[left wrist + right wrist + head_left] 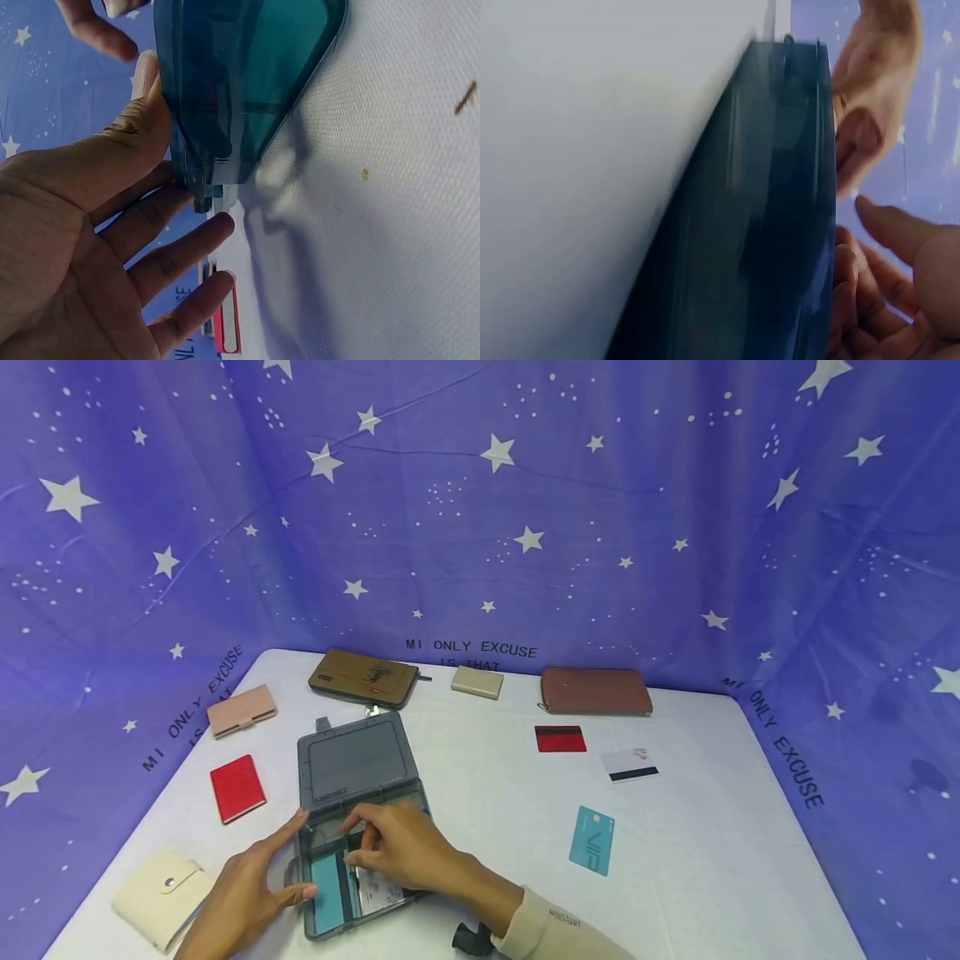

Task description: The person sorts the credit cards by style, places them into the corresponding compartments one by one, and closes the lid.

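Observation:
A grey translucent plastic box (360,756) lies with its lid folded back. Inside its front part sit a teal card with a dark stripe (327,893) and a pale patterned card (378,893). My left hand (247,893) spreads along the box's left side, its thumb at the rim; in the left wrist view the other fingers (187,255) reach out below the box's wall. My right hand (408,847) is over the compartments, index finger and thumb apart, with nothing visible between them. From the right wrist view, the box's side wall (780,187) hides part of its fingers.
Right of the box lie a teal VIP card (592,841), a white card (630,764) and a red card (560,739). Wallets line the back: brown (363,677), beige (477,682), reddish-brown (596,692). At left are a pink wallet (242,710), red booklet (237,787) and cream wallet (161,897).

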{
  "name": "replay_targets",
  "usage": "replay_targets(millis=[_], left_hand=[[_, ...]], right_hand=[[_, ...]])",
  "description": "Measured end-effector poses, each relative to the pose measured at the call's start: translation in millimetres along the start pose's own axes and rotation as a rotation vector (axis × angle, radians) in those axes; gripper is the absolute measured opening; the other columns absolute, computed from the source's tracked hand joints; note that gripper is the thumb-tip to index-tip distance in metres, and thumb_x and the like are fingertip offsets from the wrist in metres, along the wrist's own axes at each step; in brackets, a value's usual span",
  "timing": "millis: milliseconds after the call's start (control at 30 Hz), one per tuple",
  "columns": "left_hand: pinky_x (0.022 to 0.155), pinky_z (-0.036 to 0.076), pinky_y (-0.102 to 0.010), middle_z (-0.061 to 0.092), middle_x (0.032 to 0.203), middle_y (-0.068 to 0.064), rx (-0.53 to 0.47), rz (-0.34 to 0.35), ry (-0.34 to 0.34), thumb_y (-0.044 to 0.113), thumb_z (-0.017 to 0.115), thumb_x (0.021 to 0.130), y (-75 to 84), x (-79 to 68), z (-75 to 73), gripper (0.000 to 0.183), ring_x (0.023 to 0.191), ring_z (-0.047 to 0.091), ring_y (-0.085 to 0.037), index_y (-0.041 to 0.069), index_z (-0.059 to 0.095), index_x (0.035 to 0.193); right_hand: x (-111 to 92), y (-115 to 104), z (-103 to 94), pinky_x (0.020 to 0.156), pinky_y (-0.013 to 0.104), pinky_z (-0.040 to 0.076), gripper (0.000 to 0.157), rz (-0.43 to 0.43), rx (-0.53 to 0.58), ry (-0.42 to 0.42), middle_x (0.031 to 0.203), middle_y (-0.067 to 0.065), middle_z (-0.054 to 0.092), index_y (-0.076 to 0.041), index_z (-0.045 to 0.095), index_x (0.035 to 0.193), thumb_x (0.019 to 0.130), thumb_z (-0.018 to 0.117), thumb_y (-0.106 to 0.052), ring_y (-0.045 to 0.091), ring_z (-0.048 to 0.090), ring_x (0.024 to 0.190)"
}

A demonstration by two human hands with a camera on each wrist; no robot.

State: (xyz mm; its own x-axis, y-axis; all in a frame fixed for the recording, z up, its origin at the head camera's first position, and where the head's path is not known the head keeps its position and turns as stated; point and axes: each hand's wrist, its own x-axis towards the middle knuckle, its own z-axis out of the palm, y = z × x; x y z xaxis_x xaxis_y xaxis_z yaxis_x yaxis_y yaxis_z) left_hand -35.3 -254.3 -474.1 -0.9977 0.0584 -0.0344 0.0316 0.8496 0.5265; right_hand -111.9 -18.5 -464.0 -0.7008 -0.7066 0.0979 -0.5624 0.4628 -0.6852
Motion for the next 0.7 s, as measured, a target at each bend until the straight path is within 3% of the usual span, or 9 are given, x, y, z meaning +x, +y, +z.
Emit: replay_targets(millis=[133,300,500,700], left_hand=[[0.102,0.043,-0.067,0.048,0.151,-0.018,-0.004,-0.023,-0.021,0.036,0.091,0.066,0.5,0.7,-0.2,0.104,0.133,0.049,-0.046,0.020,0.039,0.154],[0.102,0.044,-0.066,0.049,0.150,-0.018,-0.003,-0.007,0.000,0.033,0.092,0.064,0.0,0.1,-0.3,0.104,0.133,0.050,-0.045,0.018,0.041,0.153],[0.102,0.043,-0.067,0.047,0.152,-0.018,-0.010,-0.013,-0.007,0.033,0.092,0.064,-0.7,0.5,-0.7,0.105,0.134,0.048,-0.046,0.018,0.040,0.153],[0.104,0.041,-0.067,0.044,0.154,-0.016,-0.009,-0.041,-0.043,0.037,0.091,0.064,-0.1,1.5,-1.4,0.106,0.136,0.046,-0.046,0.020,0.038,0.154]], right_hand=[[-5,20,-20.3,0.053,0.012,0.046,0.033,-0.005,0.042,0.046,0.071,-0.017,0.063,-0.015,0.068,0.118,0.089,0.076,-0.029,-0.006,0.050,0.052],[-12,53,-55.5,0.052,0.018,0.047,0.033,0.099,0.096,0.162,0.075,-0.012,0.067,-0.018,0.070,0.114,0.084,0.081,-0.024,0.006,0.056,0.058],[-23,94,-103.3,0.063,0.026,0.050,0.035,0.239,0.020,0.269,0.084,-0.007,0.071,-0.027,0.070,0.111,0.080,0.085,-0.028,0.013,0.061,0.074],[-41,137,-143.9,0.083,0.039,0.049,0.044,0.378,-0.072,0.313,0.110,0.010,0.071,-0.017,0.069,0.118,0.078,0.086,-0.027,0.026,0.062,0.098]])
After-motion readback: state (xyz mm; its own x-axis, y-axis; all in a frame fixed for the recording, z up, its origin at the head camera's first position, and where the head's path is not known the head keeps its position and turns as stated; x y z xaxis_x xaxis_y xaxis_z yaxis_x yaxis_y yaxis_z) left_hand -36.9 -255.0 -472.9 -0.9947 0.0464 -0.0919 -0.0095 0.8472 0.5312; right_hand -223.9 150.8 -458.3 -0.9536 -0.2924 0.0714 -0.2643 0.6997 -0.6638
